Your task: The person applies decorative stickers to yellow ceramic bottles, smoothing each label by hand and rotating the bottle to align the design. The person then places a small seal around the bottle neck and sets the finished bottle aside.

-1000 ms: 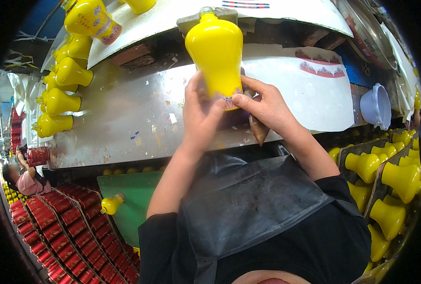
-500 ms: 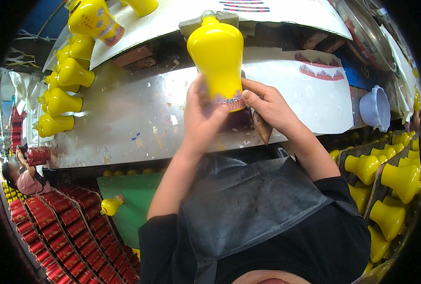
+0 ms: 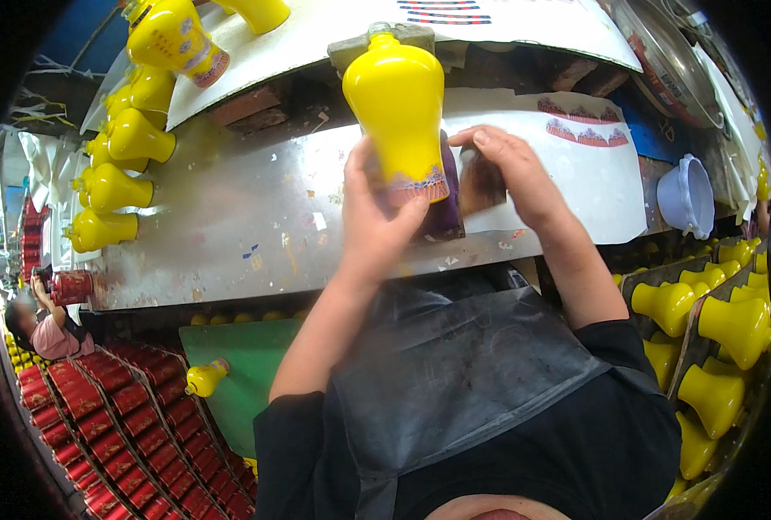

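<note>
A glossy yellow vase-shaped bottle (image 3: 394,95) lies in front of me, its clear glass neck toward a grey notched block (image 3: 342,54) at the far side. A patterned blue-and-orange band (image 3: 420,187) runs round its base. My left hand (image 3: 377,204) grips the base from the left, thumb near the band. Just right of the bottle, my right hand (image 3: 520,173) curls over a flat brown scraper-like piece (image 3: 482,184), blurred by motion; it is apart from the bottle. Under the base shows a dark purple pad (image 3: 442,227).
Several yellow bottles (image 3: 108,186) stand along the bench's left side. A white sheet with printed decal strips (image 3: 585,126) lies to the right, beside a pale blue tub (image 3: 686,198). Racks of yellow bottles (image 3: 663,303) stand lower right; red cylinders (image 3: 134,416) fill the lower left, near another person (image 3: 52,334).
My right hand has left the bottle's base and moved right and up. The brown piece has swung from pointing down to lying broadside under the fingers. My left hand keeps its hold.
</note>
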### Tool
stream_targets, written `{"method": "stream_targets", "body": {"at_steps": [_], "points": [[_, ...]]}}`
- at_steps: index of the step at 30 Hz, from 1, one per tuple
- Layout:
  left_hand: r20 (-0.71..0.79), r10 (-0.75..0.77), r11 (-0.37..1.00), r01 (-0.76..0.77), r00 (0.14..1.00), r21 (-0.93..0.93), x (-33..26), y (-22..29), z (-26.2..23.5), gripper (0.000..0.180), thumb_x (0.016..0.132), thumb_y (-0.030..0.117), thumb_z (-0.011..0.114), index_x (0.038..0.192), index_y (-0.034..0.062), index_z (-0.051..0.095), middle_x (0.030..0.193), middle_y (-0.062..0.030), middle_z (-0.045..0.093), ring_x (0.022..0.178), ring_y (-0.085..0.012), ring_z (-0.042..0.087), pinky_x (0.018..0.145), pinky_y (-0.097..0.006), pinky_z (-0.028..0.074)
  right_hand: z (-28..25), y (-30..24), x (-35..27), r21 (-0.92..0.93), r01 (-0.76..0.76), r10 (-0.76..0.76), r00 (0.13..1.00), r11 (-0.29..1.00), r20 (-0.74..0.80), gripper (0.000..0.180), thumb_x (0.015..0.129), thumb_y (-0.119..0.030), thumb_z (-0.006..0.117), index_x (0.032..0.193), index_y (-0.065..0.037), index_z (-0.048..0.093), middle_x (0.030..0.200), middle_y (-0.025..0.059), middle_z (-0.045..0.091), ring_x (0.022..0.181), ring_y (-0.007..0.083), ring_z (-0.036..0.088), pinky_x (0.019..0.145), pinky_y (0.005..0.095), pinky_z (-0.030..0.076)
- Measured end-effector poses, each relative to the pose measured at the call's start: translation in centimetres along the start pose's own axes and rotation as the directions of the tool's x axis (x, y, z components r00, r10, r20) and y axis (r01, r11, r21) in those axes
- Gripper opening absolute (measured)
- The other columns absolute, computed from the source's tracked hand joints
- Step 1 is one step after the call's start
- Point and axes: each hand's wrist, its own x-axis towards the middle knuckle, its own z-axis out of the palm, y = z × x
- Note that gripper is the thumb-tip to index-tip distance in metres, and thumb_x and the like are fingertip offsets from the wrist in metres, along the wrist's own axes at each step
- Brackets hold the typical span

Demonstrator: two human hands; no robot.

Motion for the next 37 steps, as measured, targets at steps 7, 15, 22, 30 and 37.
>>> {"method": "stream_targets", "body": {"at_steps": [7, 15, 22, 30, 37], "points": [[-0.003, 0.008, 0.999, -0.008, 1.0, -0.052, -0.1, -0.1, 0.1, 0.092, 0.086, 0.019, 0.077, 0.16, 0.0087, 0.023, 0.148, -0.0136, 0.044, 0.124, -0.0218, 0.051, 0.11, -0.038, 0.04, 1.0, -2.2, -0.7, -0.646, 0.629, -0.516, 0.76, 0.431, 0.396, 0.034, 0.09, -0.002, 0.074, 0.122, -0.003, 0.062, 0.105, 0.0142, 0.071, 0.095, 0.0254, 0.072, 0.088, 0.0345, 0.06], [-0.049, -0.048, 0.998, 0.046, 0.998, -0.031, -0.3, 0.0, 0.6, 0.09, 0.08, 0.01, 0.076, 0.155, -0.001, 0.028, 0.144, -0.0211, 0.046, 0.131, -0.0315, 0.054, 0.111, -0.043, 0.045, 2.5, -5.0, -0.4, -0.673, 0.734, -0.529, 0.609, 0.092, 0.591, 0.037, 0.084, -0.005, 0.077, 0.119, -0.008, 0.064, 0.089, 0.0102, 0.068, 0.077, 0.0236, 0.071, 0.066, 0.0354, 0.058], [-0.053, 0.25, 0.887, -0.207, 0.967, 0.413, -0.3, -0.2, 0.2, 0.083, 0.079, 0.011, 0.079, 0.15, -0.0031, 0.039, 0.137, -0.0242, 0.052, 0.127, -0.0376, 0.057, 0.107, -0.046, 0.047, 4.1, -6.2, -0.4, -0.68, 0.733, -0.436, 0.617, 0.014, 0.656, 0.033, 0.085, -0.008, 0.072, 0.117, -0.007, 0.064, 0.085, 0.0113, 0.064, 0.071, 0.0284, 0.07, 0.063, 0.038, 0.057], [-0.128, 0.076, 0.972, -0.045, 0.989, 0.229, -0.2, -1.6, 0.5, 0.079, 0.078, 0.015, 0.08, 0.145, -0.0028, 0.043, 0.132, -0.0251, 0.055, 0.123, -0.0396, 0.057, 0.107, -0.047, 0.046, 3.8, -5.9, -0.6, -0.701, 0.703, -0.556, 0.538, -0.118, 0.633, 0.034, 0.084, -0.012, 0.072, 0.116, -0.007, 0.065, 0.082, 0.0101, 0.062, 0.066, 0.0255, 0.069, 0.059, 0.0366, 0.056], [-0.066, 0.107, 0.898, -0.068, 0.992, 0.436, 0.7, 1.1, 0.4, 0.064, 0.077, 0.017, 0.08, 0.133, -0.0022, 0.056, 0.122, -0.0233, 0.064, 0.12, -0.0362, 0.061, 0.104, -0.044, 0.046, 6.3, -7.0, 0.3, -0.599, 0.791, -0.377, 0.521, -0.122, 0.765, 0.022, 0.08, -0.007, 0.072, 0.101, -0.003, 0.074, 0.093, 0.0161, 0.071, 0.082, 0.0294, 0.076, 0.066, 0.0381, 0.062]]}}
